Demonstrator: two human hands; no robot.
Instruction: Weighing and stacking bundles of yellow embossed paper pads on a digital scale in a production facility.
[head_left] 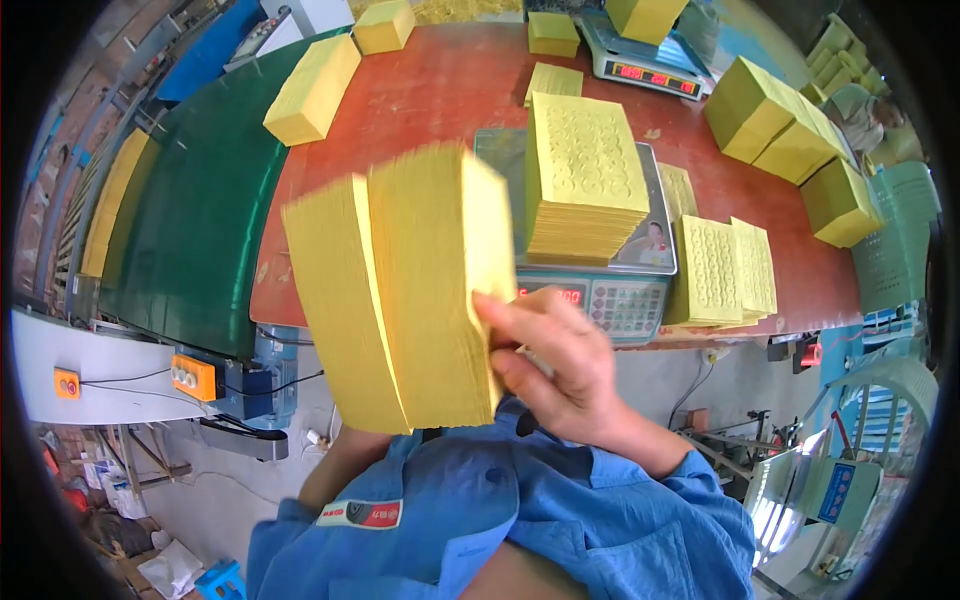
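A thick stack of yellow paper (420,290) is held up in front of me, split by a gap into two upright blocks. Under its lower left edge shows the wrist of my left hand (365,441); the fingers are hidden behind the paper, which the hand bears from below. My right hand (558,360) is closed, thumb and fingers pinching the stack's right edge. Just beyond stands a digital scale (625,302) with a lit red display and keypad. On its plate sits another tall stack of embossed yellow paper (588,165).
Right of the scale, smaller embossed stacks (722,275) lie on the red table (420,90). A second scale (650,72) bears yellow paper at the back. Paper blocks (785,125) line the right side. A green conveyor belt (195,220) runs along the left, beside an orange switch box (194,378).
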